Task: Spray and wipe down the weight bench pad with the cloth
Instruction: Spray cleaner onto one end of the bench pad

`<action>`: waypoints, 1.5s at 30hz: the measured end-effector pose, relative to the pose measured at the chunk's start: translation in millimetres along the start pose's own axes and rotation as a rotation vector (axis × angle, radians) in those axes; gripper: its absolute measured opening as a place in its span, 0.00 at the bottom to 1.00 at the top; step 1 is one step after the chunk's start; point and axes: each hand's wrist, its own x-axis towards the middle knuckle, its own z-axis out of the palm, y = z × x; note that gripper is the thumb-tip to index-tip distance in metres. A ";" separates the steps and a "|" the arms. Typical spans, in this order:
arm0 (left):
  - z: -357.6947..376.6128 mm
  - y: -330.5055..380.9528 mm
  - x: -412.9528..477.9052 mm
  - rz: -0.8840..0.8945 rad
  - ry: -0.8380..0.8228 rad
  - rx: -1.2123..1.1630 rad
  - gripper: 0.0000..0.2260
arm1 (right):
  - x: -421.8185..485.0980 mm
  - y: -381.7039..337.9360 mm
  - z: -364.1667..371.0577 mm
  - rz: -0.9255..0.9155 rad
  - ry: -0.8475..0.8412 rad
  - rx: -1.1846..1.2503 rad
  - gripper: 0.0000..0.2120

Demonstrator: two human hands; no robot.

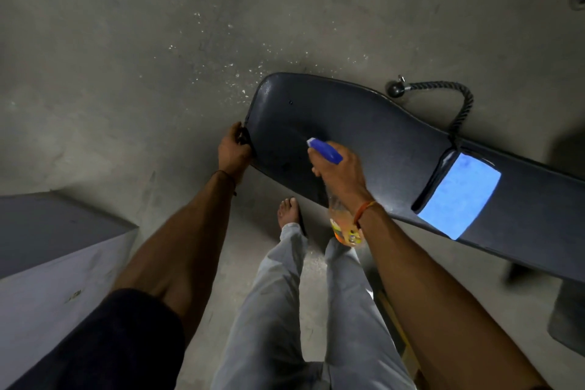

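Observation:
The dark weight bench pad (364, 133) runs from the centre toward the right edge. My left hand (233, 150) grips the pad's near left edge. My right hand (340, 172) holds a spray bottle (343, 228) with an orange liquid body and a blue trigger head (324, 150), its nozzle pointing at the pad's wide left part. A folded blue cloth (460, 195) lies flat on the pad further right, past the gap between the two pad sections.
A black rope handle with a ball end (443, 95) lies on the concrete floor (126, 57) behind the bench. A grey box-like block (47, 247) stands at the left. My legs and a bare foot (288, 210) are beside the bench.

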 end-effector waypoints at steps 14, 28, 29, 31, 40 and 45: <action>18.9 10.0 6.0 0.236 -0.137 0.385 0.28 | -4.6 2.5 0.1 -0.028 0.142 -0.031 0.16; 56.8 18.1 -2.9 0.247 -0.174 0.933 0.57 | -34.2 52.9 -41.2 0.065 0.146 -0.023 0.12; 55.9 16.8 -2.5 0.250 -0.168 0.937 0.57 | -39.3 60.8 -41.2 0.054 0.111 -0.083 0.13; 53.1 15.0 -1.5 0.250 -0.155 0.930 0.57 | -46.9 75.2 -40.3 0.080 0.068 -0.186 0.13; 68.3 25.0 -2.4 0.203 -0.146 0.891 0.56 | -57.6 102.5 -62.2 0.207 0.184 -0.207 0.11; 94.9 39.2 -6.2 0.288 -0.213 0.947 0.57 | -46.2 91.2 -85.6 0.162 0.413 0.011 0.10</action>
